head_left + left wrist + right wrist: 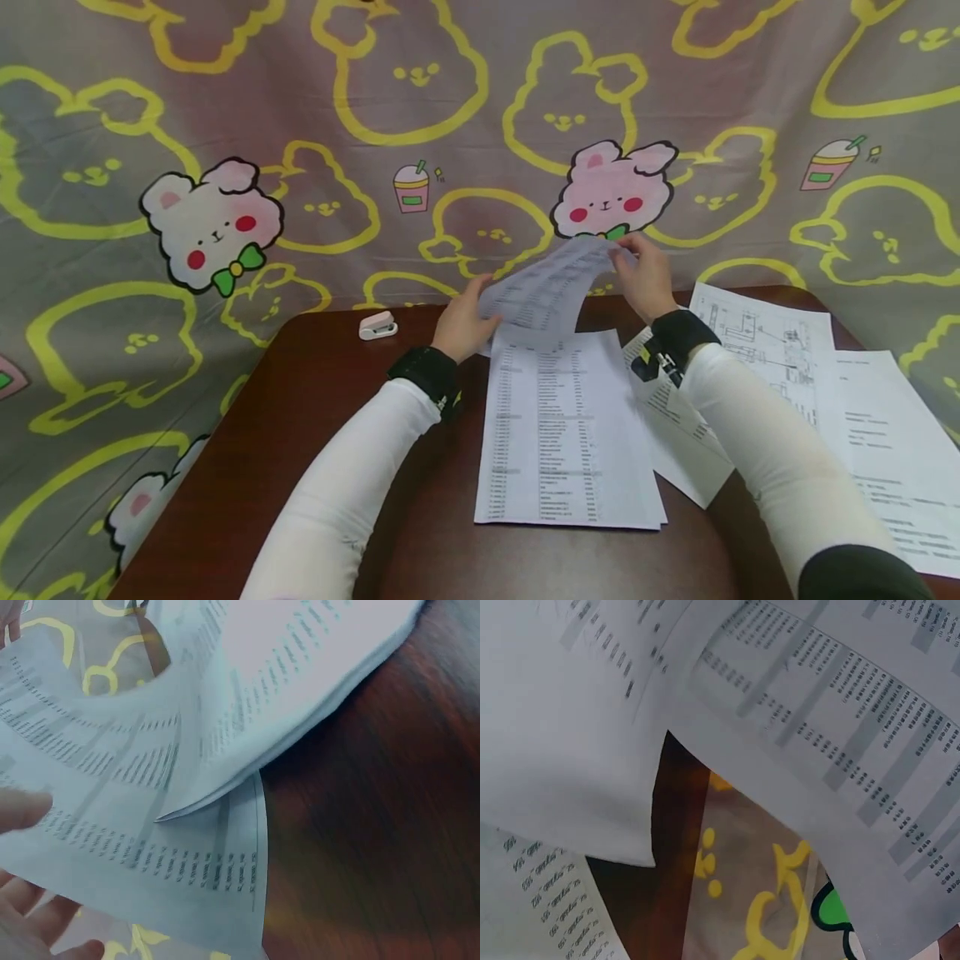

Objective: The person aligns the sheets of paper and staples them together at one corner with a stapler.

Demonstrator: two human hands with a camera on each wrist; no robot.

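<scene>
A printed sheet of paper [536,292] is raised and bent above the far end of a paper stack [562,433] covered in table-like rows. My left hand [461,321] holds the sheet's left side; in the left wrist view the thumb [22,810] lies over the paper and the fingers [34,919] are beneath it. At the sheet's upper right corner, my right hand [645,275] pinches the edge. The right wrist view shows the curved sheet [840,750] close up, with only a sliver of the hand at the lower right corner.
A small white and pink stapler-like object [377,326] sits at the table's far left. Under and beside my right forearm lie a cream printed sheet [686,450], a diagram page [780,333] and a text page [892,467]. A patterned curtain [480,150] hangs behind the brown table [315,400].
</scene>
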